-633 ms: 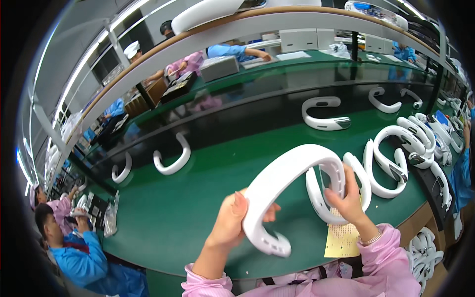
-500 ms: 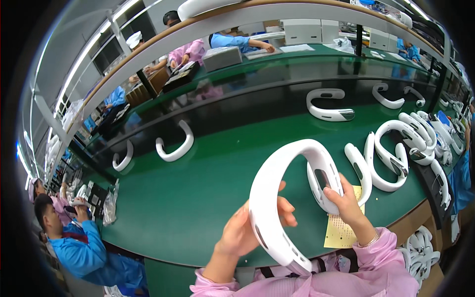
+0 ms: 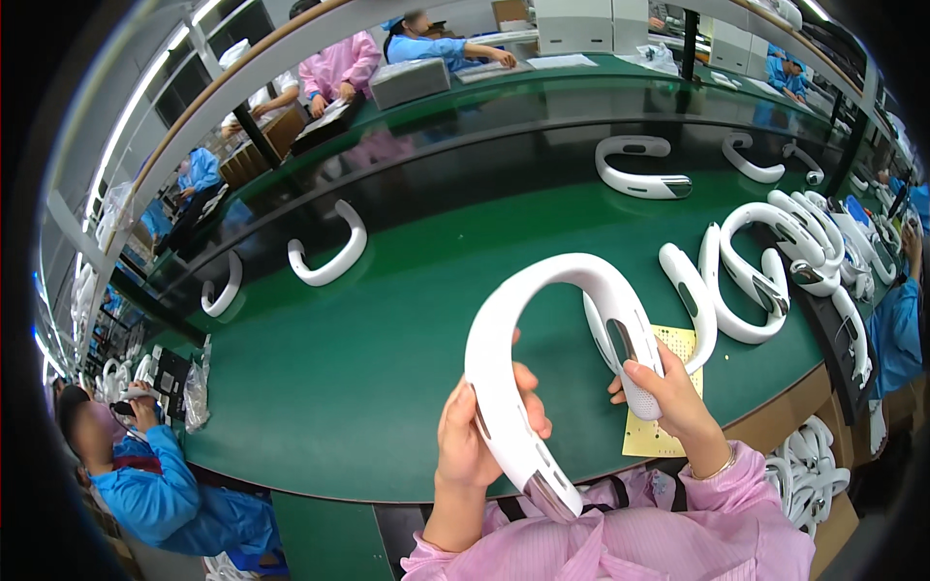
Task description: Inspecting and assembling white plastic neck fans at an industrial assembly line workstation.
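Note:
A white U-shaped neck fan (image 3: 491,353) is raised in front of me above the green bench, its curve pointing away. My right hand (image 3: 678,399) grips its right arm near the end, the thumb on the outer face beside a dark glossy oval panel. My left hand (image 3: 463,447) is closed around the left arm, with fingertips showing inside the curve. That arm's end, with slots and a shiny tip, points down toward my pink smock. Under the right hand lies a yellow printed sheet (image 3: 647,441), partly covered.
Several neck fans (image 3: 756,324) lie bunched at the right, beside a black strip (image 3: 823,334). More fans (image 3: 334,257) rest along the bench's far side. A box of white parts (image 3: 809,470) stands low right. At left, a co-worker in blue (image 3: 160,484) holds something; others sit opposite.
The view has shifted, so the bench sits higher. The neck fan has tilted slightly, and my left hand has closed more against its left arm. My right hand keeps its grip.

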### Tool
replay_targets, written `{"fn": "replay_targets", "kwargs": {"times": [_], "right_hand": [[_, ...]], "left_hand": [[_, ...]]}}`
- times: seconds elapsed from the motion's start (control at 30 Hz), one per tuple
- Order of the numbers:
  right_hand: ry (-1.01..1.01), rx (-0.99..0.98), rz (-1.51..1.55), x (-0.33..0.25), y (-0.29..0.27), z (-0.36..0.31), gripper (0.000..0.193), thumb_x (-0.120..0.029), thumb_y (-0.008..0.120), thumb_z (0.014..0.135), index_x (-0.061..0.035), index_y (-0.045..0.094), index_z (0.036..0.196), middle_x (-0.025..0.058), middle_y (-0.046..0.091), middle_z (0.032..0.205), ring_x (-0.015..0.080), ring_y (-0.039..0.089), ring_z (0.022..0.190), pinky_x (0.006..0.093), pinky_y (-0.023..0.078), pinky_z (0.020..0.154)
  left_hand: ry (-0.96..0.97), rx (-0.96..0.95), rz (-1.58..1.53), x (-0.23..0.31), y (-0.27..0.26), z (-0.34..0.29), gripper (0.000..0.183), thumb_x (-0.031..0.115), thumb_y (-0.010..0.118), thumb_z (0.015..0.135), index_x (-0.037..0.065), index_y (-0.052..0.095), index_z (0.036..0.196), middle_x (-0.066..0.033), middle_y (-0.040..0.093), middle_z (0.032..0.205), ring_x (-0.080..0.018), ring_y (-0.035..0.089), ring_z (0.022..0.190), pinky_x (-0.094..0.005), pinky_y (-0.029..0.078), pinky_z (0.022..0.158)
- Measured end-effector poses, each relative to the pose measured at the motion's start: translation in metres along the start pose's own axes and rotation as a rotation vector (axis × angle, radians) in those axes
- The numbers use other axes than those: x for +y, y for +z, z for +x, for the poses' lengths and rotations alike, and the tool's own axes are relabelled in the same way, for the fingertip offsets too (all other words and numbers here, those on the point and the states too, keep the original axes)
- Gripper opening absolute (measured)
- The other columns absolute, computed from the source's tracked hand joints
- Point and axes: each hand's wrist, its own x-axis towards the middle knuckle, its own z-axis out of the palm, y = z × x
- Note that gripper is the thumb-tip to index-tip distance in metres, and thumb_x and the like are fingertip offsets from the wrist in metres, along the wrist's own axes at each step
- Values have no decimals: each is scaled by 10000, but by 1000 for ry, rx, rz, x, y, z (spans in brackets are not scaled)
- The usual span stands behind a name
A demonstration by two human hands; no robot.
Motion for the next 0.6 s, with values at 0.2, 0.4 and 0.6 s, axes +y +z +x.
{"fn": "replay_targets", "kwargs": {"times": [0.2, 0.4, 0.6], "right_hand": [[210, -59, 180, 4, -2, 4, 427, -189, 594, 874, 15, 422, 1208, 127, 595, 952, 175, 620, 736, 279, 531, 593], [282, -155, 272, 20, 8, 15, 448, -203, 560, 894, 2, 392, 1256, 127, 593, 979, 175, 623, 767, 285, 549, 619], [300, -189, 304, 30, 6, 20, 526, -273, 571, 892, 10, 372, 1289, 100, 588, 1002, 127, 624, 807, 231, 546, 632]], "left_hand": [[-42, 107, 193, -2, 45, 20, 507, 326, 289, 931, -70, 351, 1241, -181, 590, 811, -253, 627, 591, -366, 570, 504], [-48, 271, 362, -3, 76, 30, 447, 305, 298, 909, -57, 416, 1145, -170, 579, 775, -243, 621, 565, -349, 546, 487], [-85, 274, 432, -5, 82, 32, 471, 334, 335, 896, -59, 412, 1143, -177, 579, 782, -250, 632, 576, -353, 549, 516]]}}
